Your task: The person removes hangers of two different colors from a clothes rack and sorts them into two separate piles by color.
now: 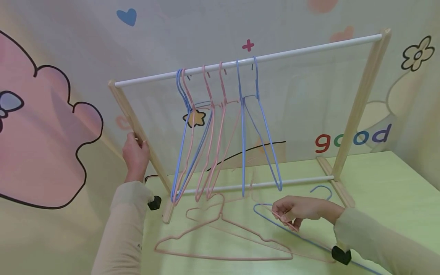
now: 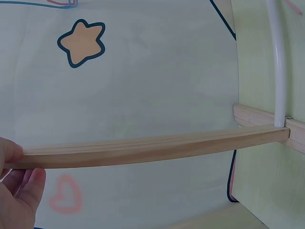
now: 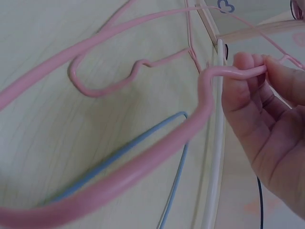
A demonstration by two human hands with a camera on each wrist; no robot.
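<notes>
Looking down from the head, the left hand [image 1: 136, 156] grips the wooden left upright [image 1: 155, 164], seemingly to steady it, while the right hand [image 1: 302, 208] pinches a pink hanger [image 1: 292, 227] low over the counter [image 1: 385, 172]. A second pink hanger [image 1: 223, 258] lies in front, and a blue hanger [image 1: 313, 242] is partly hidden by the right hand. Several hangers [image 1: 243, 145] hang from the upper rail [image 1: 292, 52]. The step in hand looks like bringing one more hanger to that rail; the next move would call for raising it and guiding its hook over, clear of the others.

From the left wrist, thumb and fingers close on opposite sides of the upright; a white lower bar [image 2: 279, 62] meets its far end.

From the right wrist, thumb and fingertips come together on the wire near the held hanger's shoulder bend. Whether its frame touches the counter, I cannot tell.
</notes>
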